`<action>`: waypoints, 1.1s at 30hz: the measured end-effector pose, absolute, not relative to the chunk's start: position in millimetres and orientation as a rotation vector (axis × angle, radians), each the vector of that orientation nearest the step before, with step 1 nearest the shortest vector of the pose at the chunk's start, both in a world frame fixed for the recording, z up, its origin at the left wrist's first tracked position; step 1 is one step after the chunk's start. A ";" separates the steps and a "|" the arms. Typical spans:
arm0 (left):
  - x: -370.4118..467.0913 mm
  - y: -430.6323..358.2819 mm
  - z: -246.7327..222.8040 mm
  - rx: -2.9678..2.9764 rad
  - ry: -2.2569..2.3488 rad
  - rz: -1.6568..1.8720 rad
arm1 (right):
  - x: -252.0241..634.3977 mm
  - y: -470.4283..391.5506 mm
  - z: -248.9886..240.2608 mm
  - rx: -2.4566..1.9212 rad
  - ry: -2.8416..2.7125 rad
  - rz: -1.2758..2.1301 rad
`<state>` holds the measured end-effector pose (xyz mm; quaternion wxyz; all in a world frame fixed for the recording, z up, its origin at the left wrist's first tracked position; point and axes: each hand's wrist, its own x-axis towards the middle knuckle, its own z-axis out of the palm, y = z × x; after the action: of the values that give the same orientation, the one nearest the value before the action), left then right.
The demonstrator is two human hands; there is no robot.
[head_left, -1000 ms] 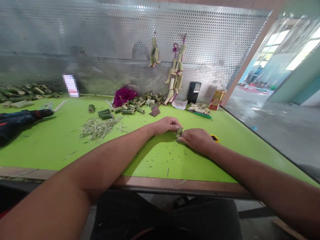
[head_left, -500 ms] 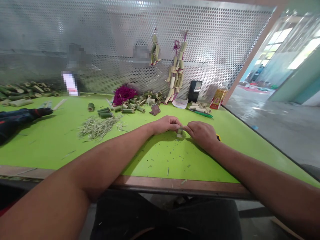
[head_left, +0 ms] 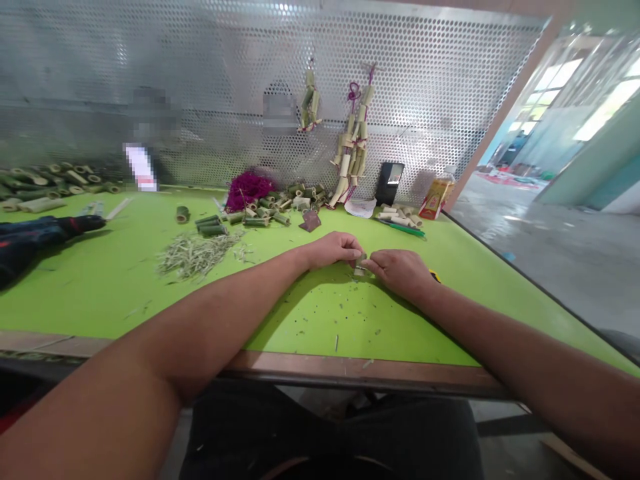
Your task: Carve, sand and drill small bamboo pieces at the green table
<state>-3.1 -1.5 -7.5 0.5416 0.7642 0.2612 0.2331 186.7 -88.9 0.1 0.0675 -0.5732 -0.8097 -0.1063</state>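
- Bamboo piece (head_left: 359, 271), short and greenish with a pale lower end, sits between my left hand (head_left: 336, 249) and my right hand (head_left: 401, 268), out over the green table (head_left: 480, 267). From my seat I can't tell if its lower end actually touches the tabletop.
- Left one's in a narrow pinch, thumb and fingers on the far end of that piece.
- Right one's curled up, fingertips right up against the piece. Might be something thin in there, but it's too small on my feed, so I honestly can't tell.
- Just past my right wrist I've got a yellow and black thing (head_left: 435, 275) poking out, mostly hidden.
- Little crumbs and bits all over the tabletop on the near side of my hands.
- Off to the left: a fluffy heap of shavings (head_left: 193, 257), then a dark drill (head_left: 35, 243) way over at the edge.
- Along the back I see purple string (head_left: 247, 190) next to a bunch of cut bamboo (head_left: 300, 200), plus a green-handled tool (head_left: 407, 231) lying by some pale tubes (head_left: 397, 215).
- Strung bamboo (head_left: 359, 133) hangs against the holey metal panel (head_left: 210, 80), and a bottle (head_left: 437, 195) stands near the right corner.
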 end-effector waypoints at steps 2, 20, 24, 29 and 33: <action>-3.3 -1.0 -7.9 1.814 0.585 0.560 | 186.8 -90.4 -1.3 -1.677 -2.501 -0.293; -6.7 -4.1 -4.9 1.946 0.592 0.530 | 187.2 -86.5 -4.5 -1.683 -2.284 -0.509; -6.7 -4.4 -4.4 1.914 0.597 0.529 | 183.4 -90.5 -2.3 -1.692 -2.338 -0.500; -6.1 -4.7 -2.6 1.857 0.558 0.522 | 177.8 -94.8 -1.6 -1.616 -2.546 -0.404; -6.4 -4.8 -2.1 1.823 0.589 0.558 | 179.2 -96.0 -4.4 -1.500 -2.586 -0.431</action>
<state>-6.4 -4.8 -2.1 0.5422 0.7676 0.2480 0.2352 179.2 -96.0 -4.4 0.0605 -0.4956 -0.8547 -0.1424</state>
